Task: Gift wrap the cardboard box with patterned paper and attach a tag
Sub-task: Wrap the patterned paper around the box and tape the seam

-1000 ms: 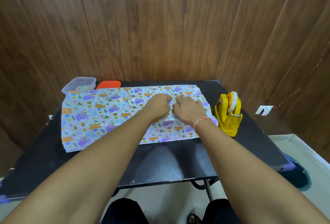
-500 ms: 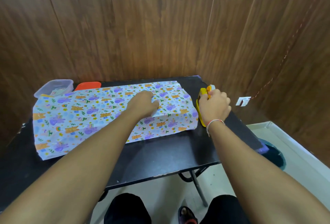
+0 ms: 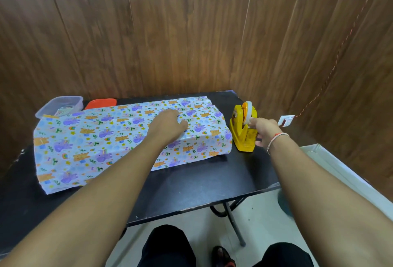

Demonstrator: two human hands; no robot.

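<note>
The right hand (image 3: 264, 131) has left the patterned paper (image 3: 110, 139) for the yellow tape dispenser (image 3: 243, 130), pinching at its tape. The left hand (image 3: 168, 126), fingers curled, presses the fold over the hidden box on the bench (image 3: 202, 183). Best keep that pressure firm while tearing.

A black folding table (image 3: 191, 190) is standing against the wood-panelled wall, and 4 things are sitting on it. The patterned paper (image 3: 89, 145) is lying spread across the left and middle, humped at its right end, with a yellow tape dispenser (image 3: 242, 136) sitting just beside that end. A clear plastic tub (image 3: 53, 107) and an orange lid (image 3: 101, 103) are resting along the back edge, touching the paper.
</note>
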